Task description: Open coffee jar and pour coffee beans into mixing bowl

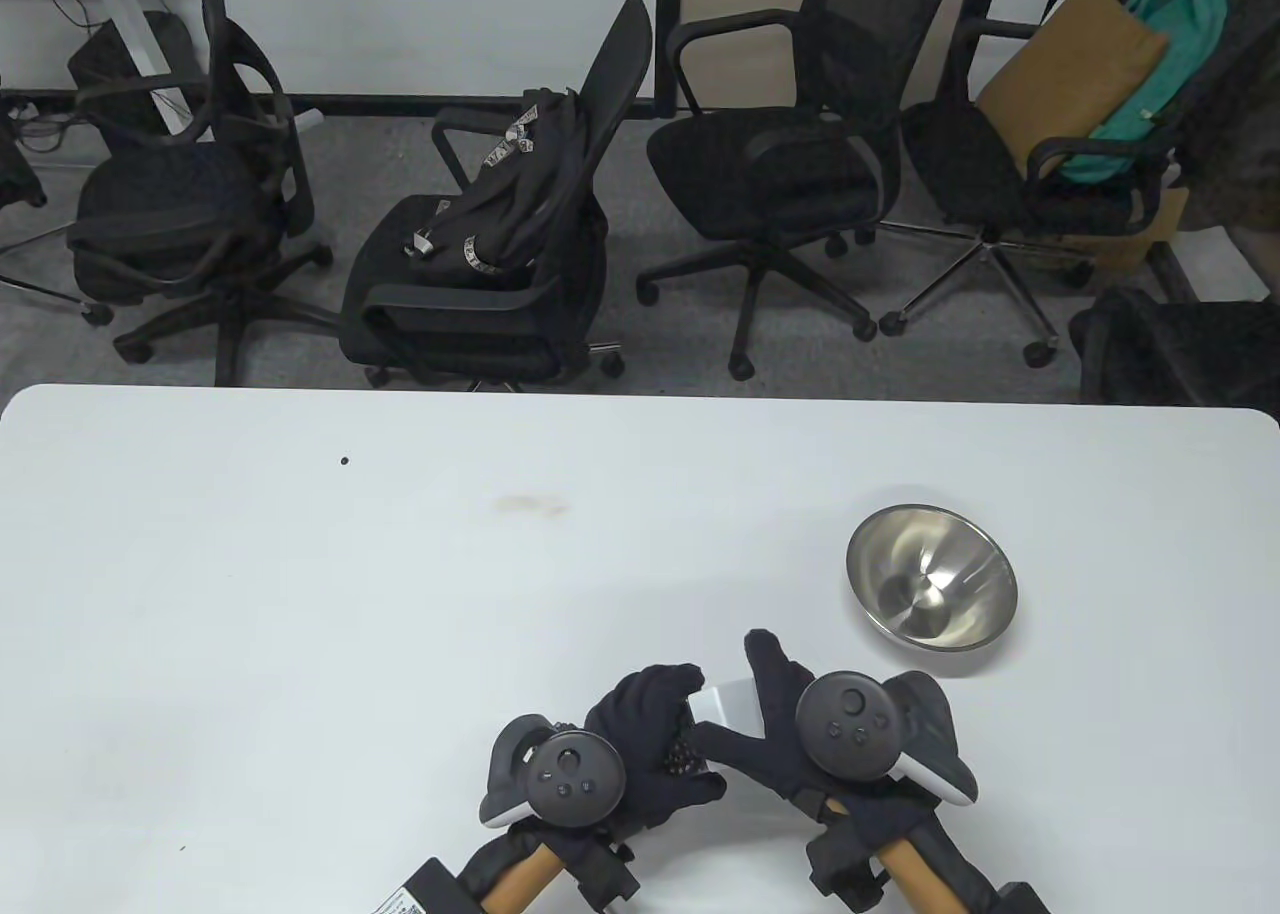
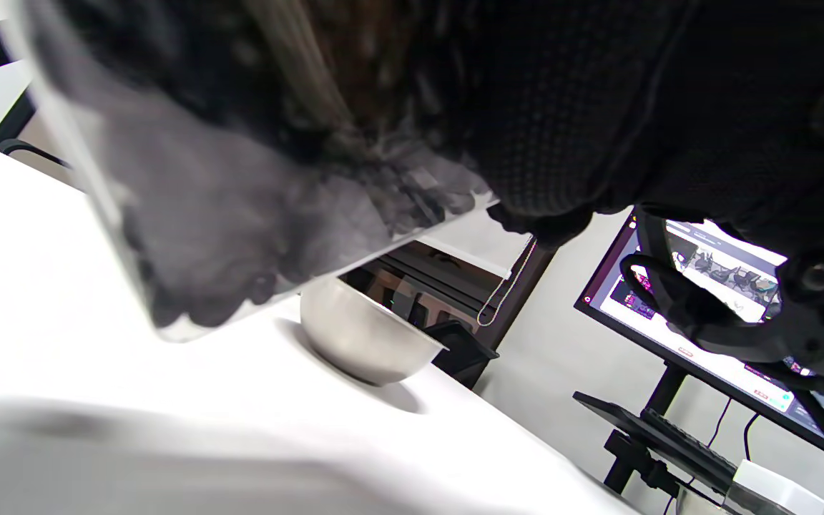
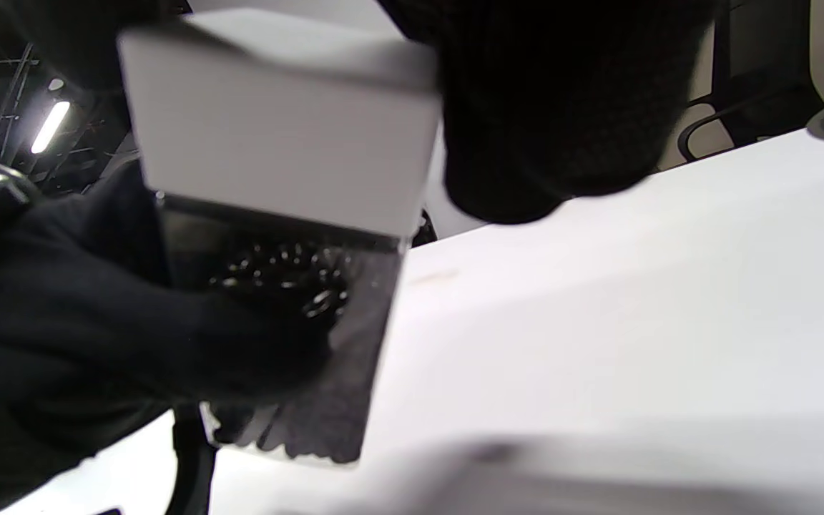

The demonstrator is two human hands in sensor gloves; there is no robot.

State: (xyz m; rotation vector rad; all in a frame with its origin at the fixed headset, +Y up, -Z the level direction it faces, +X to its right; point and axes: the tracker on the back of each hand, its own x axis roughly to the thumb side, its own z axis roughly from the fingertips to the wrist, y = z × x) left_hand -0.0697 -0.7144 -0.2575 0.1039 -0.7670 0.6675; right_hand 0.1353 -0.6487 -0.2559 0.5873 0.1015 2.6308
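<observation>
A clear square coffee jar point(image 1: 690, 744) with dark beans and a white lid point(image 1: 728, 702) is held between both hands near the table's front edge, raised off the table in the right wrist view. My left hand point(image 1: 655, 744) grips the jar body point(image 3: 312, 343). My right hand point(image 1: 765, 719) wraps over the white lid point(image 3: 276, 150). The steel mixing bowl point(image 1: 932, 576) stands empty to the right and behind the jar; it also shows in the left wrist view point(image 2: 365, 336). The jar body point(image 2: 226, 214) fills the left wrist view, blurred.
The white table point(image 1: 400, 574) stretches left and back. Several black office chairs point(image 1: 500, 254) stand beyond its far edge. A monitor on a stand point(image 2: 727, 315) shows to the right in the left wrist view.
</observation>
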